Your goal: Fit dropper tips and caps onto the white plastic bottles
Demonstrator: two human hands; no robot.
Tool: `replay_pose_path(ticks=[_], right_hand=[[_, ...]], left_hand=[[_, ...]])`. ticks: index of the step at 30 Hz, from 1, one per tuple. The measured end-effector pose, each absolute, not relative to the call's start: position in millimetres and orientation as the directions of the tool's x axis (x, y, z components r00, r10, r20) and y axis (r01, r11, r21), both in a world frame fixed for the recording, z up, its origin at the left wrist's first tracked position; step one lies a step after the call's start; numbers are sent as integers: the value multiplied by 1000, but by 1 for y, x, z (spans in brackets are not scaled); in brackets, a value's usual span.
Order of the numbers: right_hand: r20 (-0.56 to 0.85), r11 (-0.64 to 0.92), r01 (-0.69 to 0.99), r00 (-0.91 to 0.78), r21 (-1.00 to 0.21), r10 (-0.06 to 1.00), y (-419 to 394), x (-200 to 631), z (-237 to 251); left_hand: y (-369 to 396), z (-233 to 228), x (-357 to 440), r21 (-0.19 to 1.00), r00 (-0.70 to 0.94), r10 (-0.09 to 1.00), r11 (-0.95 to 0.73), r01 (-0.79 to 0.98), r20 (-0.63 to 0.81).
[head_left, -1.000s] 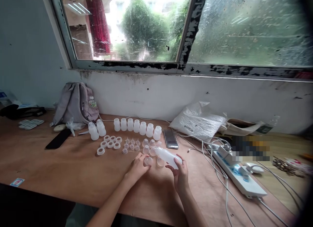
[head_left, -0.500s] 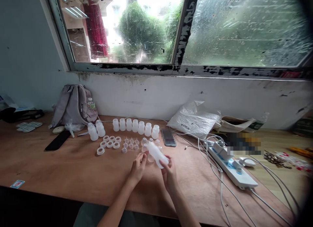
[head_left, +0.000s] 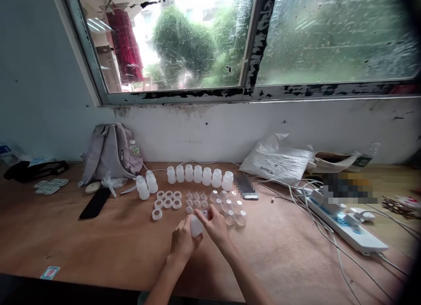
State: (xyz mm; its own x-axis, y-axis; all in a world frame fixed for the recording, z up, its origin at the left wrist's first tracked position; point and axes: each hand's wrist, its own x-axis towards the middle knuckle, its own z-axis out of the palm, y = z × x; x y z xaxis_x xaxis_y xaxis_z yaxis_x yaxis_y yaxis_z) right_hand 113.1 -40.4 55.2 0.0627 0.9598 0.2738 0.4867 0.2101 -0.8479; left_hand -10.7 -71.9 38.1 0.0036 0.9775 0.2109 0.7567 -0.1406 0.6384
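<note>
A frosted white baby bottle (head_left: pixel 196 226) is tilted between my hands above the table. My left hand (head_left: pixel 183 240) wraps around its body from the left. My right hand (head_left: pixel 215 226) has its fingers closed at the bottle's upper end, which they mostly cover. Just beyond my hands are small clear nipples (head_left: pixel 196 203) in rows, with clear dome caps (head_left: pixel 226 205) to their right. White screw rings (head_left: pixel 167 203) lie to the left of the nipples. Behind them stands a row of frosted bottles (head_left: pixel 198 174), and two assembled-looking bottles (head_left: pixel 142 187) stand at the left.
A black phone (head_left: pixel 94 203) and a grey backpack (head_left: pixel 110 154) occupy the left side. To the right are another phone (head_left: pixel 247 189), a silver plastic bag (head_left: pixel 279 158) and a white power strip (head_left: pixel 351 230) with loose cables. A small sticker (head_left: pixel 50 272) lies near the front edge.
The bottle has moved from my right hand into my left hand's grip. My right hand has come over to its upper end. The view has shifted slightly left.
</note>
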Motion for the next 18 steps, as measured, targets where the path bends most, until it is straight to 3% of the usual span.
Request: replay_pose_path(ticks=[3,8,13,16,18], right_hand=[[285,212,495,77,-843,955,-35,99,58],[151,129,427,18,-895,988,-38,85,58],[218,214,286,-18,-934,976,-58,78,60],[175,194,116,-162,-974,971,-74,84,66],[113,124,11,-345,-992,932,-80,93,69]], left_hand=[[-73,40,-20,733,94,988,-155,662,125],[-80,47,-34,788,38,993,-110,606,110],[-91,51,-39,944,139,989,-96,317,54],[-105,48,-40,990,344,932,133,-43,-110],[-117,47,-41,901,516,837,353,-254,-182]])
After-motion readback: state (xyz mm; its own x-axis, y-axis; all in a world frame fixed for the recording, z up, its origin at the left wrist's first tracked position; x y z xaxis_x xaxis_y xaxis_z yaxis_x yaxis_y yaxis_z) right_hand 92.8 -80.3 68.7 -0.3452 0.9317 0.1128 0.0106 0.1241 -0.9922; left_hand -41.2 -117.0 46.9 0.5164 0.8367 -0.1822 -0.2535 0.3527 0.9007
